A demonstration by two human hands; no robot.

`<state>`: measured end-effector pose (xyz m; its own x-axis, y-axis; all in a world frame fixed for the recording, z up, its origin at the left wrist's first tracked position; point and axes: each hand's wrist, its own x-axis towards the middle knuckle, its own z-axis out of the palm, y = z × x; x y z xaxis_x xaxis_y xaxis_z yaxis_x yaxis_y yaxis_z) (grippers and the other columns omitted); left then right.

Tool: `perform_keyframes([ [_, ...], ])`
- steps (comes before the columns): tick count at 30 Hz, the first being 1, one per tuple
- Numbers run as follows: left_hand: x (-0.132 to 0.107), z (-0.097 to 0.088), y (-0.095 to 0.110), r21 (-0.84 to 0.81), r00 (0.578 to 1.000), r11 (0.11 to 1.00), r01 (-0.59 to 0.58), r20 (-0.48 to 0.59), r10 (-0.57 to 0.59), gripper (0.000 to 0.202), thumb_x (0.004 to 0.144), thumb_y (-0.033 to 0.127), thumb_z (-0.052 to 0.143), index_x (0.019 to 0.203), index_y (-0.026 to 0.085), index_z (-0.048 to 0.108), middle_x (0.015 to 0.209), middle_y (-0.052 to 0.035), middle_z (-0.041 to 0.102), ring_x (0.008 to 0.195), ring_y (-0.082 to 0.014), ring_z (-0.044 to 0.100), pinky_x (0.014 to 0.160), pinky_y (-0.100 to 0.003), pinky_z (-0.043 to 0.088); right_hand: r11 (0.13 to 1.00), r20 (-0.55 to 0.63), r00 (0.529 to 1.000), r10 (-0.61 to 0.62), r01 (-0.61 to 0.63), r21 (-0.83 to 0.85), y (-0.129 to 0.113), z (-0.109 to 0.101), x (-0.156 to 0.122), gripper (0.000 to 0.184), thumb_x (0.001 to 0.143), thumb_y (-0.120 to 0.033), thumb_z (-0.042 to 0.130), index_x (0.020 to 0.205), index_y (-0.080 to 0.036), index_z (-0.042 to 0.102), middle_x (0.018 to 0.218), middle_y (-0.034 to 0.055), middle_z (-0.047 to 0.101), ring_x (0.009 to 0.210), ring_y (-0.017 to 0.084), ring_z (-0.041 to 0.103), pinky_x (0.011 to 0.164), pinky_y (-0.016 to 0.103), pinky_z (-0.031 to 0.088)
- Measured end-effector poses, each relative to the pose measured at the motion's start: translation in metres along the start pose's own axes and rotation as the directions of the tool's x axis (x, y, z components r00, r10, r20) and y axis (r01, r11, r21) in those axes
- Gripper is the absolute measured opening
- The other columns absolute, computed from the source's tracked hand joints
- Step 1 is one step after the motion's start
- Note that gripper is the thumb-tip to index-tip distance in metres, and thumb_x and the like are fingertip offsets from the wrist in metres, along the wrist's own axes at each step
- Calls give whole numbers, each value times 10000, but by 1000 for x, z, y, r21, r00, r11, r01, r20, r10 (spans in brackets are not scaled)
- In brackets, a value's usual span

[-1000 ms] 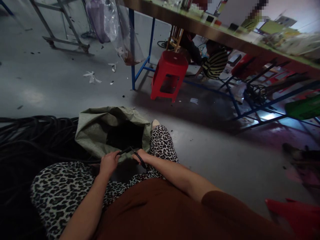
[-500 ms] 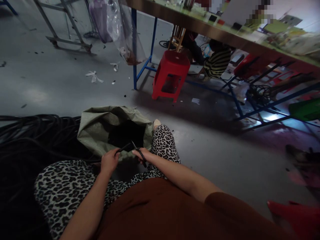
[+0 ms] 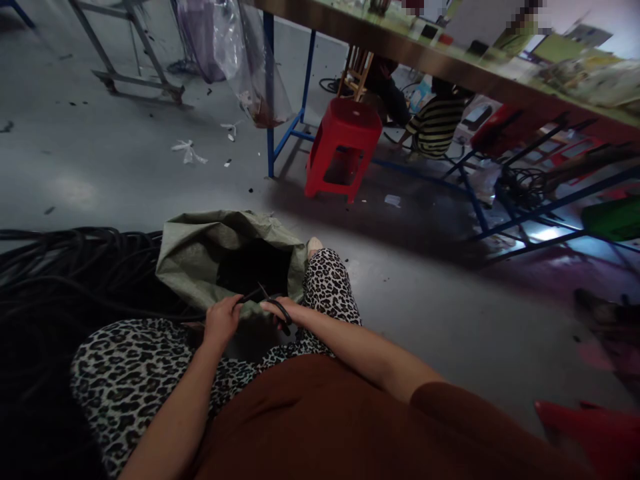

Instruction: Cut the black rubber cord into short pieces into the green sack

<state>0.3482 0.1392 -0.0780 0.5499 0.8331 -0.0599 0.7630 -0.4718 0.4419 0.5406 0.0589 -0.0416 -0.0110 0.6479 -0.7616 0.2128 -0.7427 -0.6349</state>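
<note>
In the head view, my left hand (image 3: 223,321) is closed on a black rubber-like strip (image 3: 250,295), whose end sticks out to the right. My right hand (image 3: 278,311) grips black-handled scissors (image 3: 285,319), their blades pointing up and left beside the strip. Both hands are over the near rim of an open grey-green woven sack (image 3: 187,257), between my knees. The inside of the sack is dark, so its contents cannot be made out. A heap of long black strips or tubes (image 3: 75,267) lies to the left of the sack.
Beyond the sack stands a red plastic stool (image 3: 345,147) by a blue-legged workbench (image 3: 400,47). A clear plastic bag (image 3: 250,73) hangs at its end. A metal trolley frame (image 3: 145,60) is at the back left. Another person in a striped top (image 3: 440,127) is past the bench.
The scissors and my right hand have shifted slightly left, closer to my left hand. My left hand still holds the strip over the sack.
</note>
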Motion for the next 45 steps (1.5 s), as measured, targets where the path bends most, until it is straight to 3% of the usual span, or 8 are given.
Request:
perform_keyframes([
  [10,0,-5,3,-6,998,999,-36,59,37,353,866,258,433,1136,156,636,1096,-93,688,1018,-245,623,915,-382,458,1000,2,1000,-8,8,-16,-1,0,-4,394,913,-487,486,862,-113,601,516,-2,536,357,114,512,363,178,398],
  [14,-1,-3,2,5,997,999,-48,56,48,352,868,279,432,1129,167,642,1096,-86,691,1015,-236,627,915,-371,462,1000,-73,997,10,-11,-13,-4,1,-7,339,901,-439,520,756,-137,567,481,-35,478,324,82,450,349,160,377],
  [25,0,2,2,68,995,996,-52,94,45,371,872,298,419,1141,172,640,1089,-86,695,994,-242,635,901,-360,465,971,-93,996,-1,-21,-238,-3,0,-2,270,883,-314,523,700,-121,574,441,-27,458,334,108,481,378,179,377],
  [33,-1,1,2,112,993,994,-6,116,-7,384,879,303,405,1154,163,634,1085,-104,690,992,-246,635,896,-353,465,983,-121,992,34,-55,-173,2,0,3,300,839,-374,598,662,-133,564,426,-35,455,343,106,478,372,178,388],
  [37,0,1,1,75,996,997,29,82,-35,394,877,317,401,1156,160,631,1101,-100,686,998,-242,632,890,-346,473,996,-120,991,59,-67,-63,6,1,6,338,818,-435,629,669,-139,560,435,-43,465,336,91,454,354,172,398],
  [45,2,-1,2,-15,997,998,55,-57,-55,393,860,333,422,1139,155,634,1084,-107,691,1000,-240,631,890,-353,478,999,-31,999,-45,45,2,5,-1,0,351,905,-463,525,883,-122,604,521,-14,549,364,104,524,378,167,416],
])
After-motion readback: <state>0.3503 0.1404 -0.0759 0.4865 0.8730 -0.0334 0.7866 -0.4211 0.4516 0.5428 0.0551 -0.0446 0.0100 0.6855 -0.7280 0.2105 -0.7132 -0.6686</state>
